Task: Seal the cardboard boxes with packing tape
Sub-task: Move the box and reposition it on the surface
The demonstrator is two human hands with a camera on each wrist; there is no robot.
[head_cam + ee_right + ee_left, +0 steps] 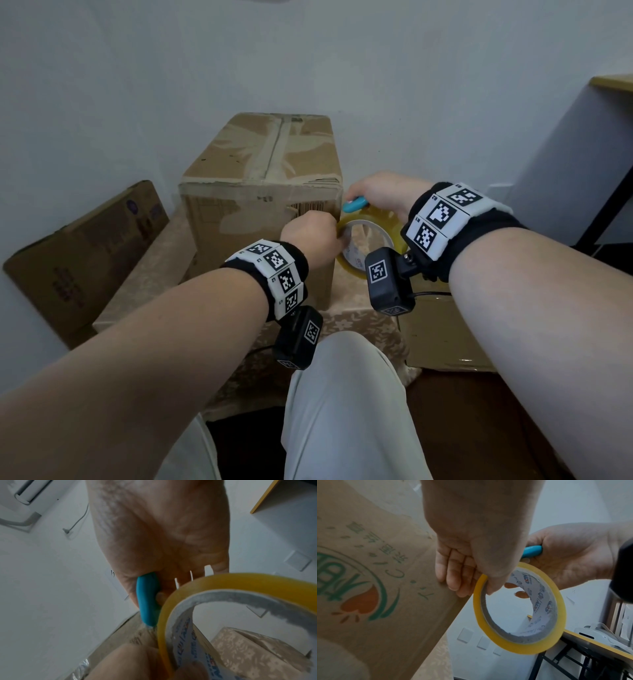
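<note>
A worn brown cardboard box (260,164) stands on end on a patterned cloth, with old tape along its top seam. In the left wrist view its printed face (376,588) fills the left side. My right hand (380,193) grips a yellow packing tape roll (373,216) just past the box's near right edge, fingers through the core (539,601). The same hand holds a blue cutter (354,205) against its palm (531,551). My left hand (308,236) lies against the box face and pinches the roll's rim (164,635).
A flat cardboard box (85,246) leans on the white wall at the left. Another carton (442,332) sits low at the right beside the cloth-covered stand (359,318). A desk with black legs (609,192) is at the far right. My knee (342,394) is below.
</note>
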